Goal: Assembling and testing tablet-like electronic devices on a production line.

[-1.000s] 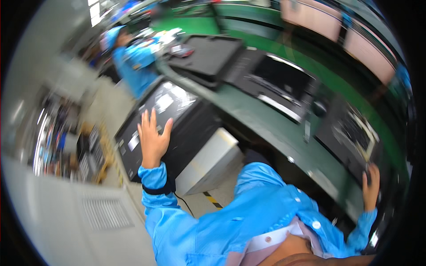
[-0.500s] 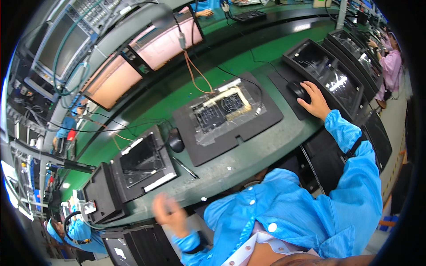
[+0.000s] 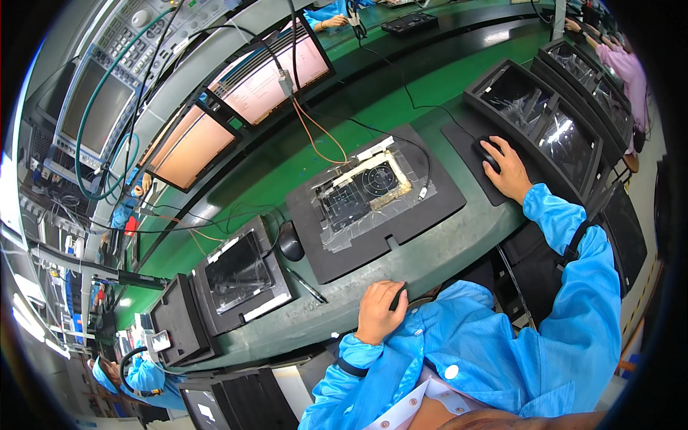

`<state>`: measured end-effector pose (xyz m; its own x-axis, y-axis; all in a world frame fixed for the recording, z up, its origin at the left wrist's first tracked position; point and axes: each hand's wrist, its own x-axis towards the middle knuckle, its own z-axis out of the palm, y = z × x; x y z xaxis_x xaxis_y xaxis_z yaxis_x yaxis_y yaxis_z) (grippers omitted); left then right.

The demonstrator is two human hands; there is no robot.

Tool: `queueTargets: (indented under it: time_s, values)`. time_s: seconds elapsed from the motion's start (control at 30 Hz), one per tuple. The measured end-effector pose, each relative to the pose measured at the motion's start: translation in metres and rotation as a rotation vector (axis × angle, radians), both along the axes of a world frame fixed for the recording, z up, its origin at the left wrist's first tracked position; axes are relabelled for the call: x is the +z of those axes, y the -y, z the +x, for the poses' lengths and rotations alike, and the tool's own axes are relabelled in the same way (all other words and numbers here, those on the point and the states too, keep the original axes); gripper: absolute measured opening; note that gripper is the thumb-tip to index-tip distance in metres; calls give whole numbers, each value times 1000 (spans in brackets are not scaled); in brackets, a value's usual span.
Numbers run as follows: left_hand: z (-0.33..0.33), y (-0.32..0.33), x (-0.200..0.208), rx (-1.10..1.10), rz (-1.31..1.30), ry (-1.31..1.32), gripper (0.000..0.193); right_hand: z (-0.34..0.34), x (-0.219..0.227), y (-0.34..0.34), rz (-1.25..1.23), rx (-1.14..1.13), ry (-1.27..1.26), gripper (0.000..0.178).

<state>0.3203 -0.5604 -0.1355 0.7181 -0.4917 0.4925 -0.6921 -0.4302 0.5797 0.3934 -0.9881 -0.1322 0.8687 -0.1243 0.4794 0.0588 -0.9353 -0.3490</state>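
Right now my right hand (image 3: 509, 172) lies over a black mouse (image 3: 484, 156), half open, the fingers bent loosely around its body. That mouse sits on a dark mouse pad (image 3: 469, 168), toward the pad's right side. Just to the right of my fingers runs the raised edge of a black tray (image 3: 542, 179) bearing glossy panels, so room on that side is tight; leftward, some bare pad is open. Between the pad's left edge and the large black fixture board (image 3: 344, 252) shows a narrow green strip of bench.

My left hand (image 3: 380, 315) is at the near edge of the bench (image 3: 423, 247), fingers curled in and partly closed. A small dark thing (image 3: 398, 297) shows by the fingertips; I cannot tell what it is or whether I grip it. In front of this hand, a bare stretch of bench separates the rim from the fixture board, which has a notch in its near edge and a taped-down panel (image 3: 344, 206) on top.

To the left of that board a second mouse (image 3: 291, 241) stands close by, with a pen (image 3: 307, 286) lying nearer the rim. Beyond them, a smaller black fixture (image 3: 280, 292) and a shallow black tray (image 3: 170, 315) crowd together, leaving only a thin margin of bench along the edge.
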Motion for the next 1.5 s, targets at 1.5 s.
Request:
queueTargets:
  time_s: [1.5]
  values:
    - [2, 1, -8, 9, 50, 47, 23, 63, 100, 153, 30, -751, -590, 63]
